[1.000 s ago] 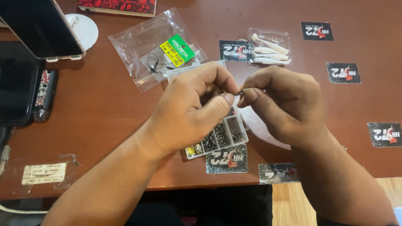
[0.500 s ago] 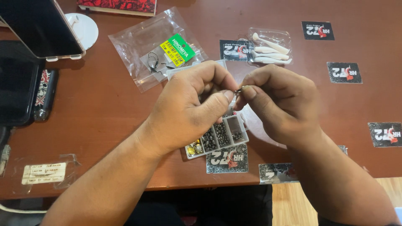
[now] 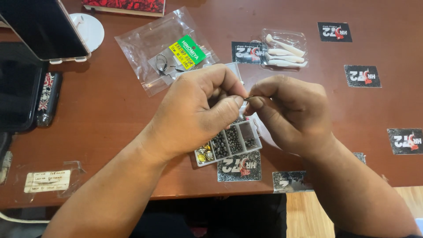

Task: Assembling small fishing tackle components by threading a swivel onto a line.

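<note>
Nearest, a clear plastic compartment box of small dark and brass beads (image 3: 229, 143) lay on the reddish-brown wooden worktop (image 3: 110, 114). Just above it, the left hand (image 3: 198, 112) and right hand (image 3: 288, 112) met fingertip to fingertip, fingers pinched narrowly on a thin metal hook (image 3: 249, 97), its shank lying crosswise between them. Farther off lay a clear bag of hooks (image 3: 165, 53).

One camera only — worn on the head, it looks steeply down and slightly forward over a reddish-brown wooden table (image 3: 110, 114). It sits close: both forearms enter from the bottom edge and the hands fill the centre. The table's near edge and a strip of floor show below.
</note>
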